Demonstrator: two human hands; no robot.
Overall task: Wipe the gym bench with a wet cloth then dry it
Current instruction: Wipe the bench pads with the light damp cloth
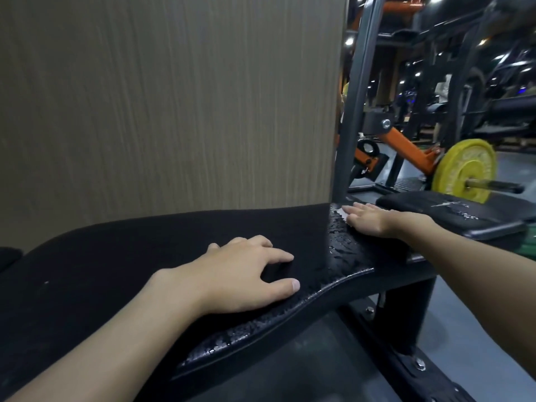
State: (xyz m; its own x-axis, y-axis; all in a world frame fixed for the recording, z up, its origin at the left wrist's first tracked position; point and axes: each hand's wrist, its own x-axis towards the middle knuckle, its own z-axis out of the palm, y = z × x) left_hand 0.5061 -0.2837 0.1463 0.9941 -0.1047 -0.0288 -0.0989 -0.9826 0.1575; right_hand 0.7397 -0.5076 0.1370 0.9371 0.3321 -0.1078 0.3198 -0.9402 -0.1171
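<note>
Droplets (339,256) glisten along the right edge of the gym bench (145,256), and at its far right corner the right hand (374,220) lies flat, straight fingers pressing the cloth (341,212) down: only a white sliver shows past the fingertips, the rest is hidden under the palm. Left hand (243,274) is braced mid-pad, fingers spread, holding nothing; those droplets trail lengthwise from the cloth back toward the person, so the right hand looks best placed to sweep them.

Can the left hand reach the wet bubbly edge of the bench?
Probably yes. The left hand rests flat on the bench pad, right beside the wet edge, with nothing between them.
</note>
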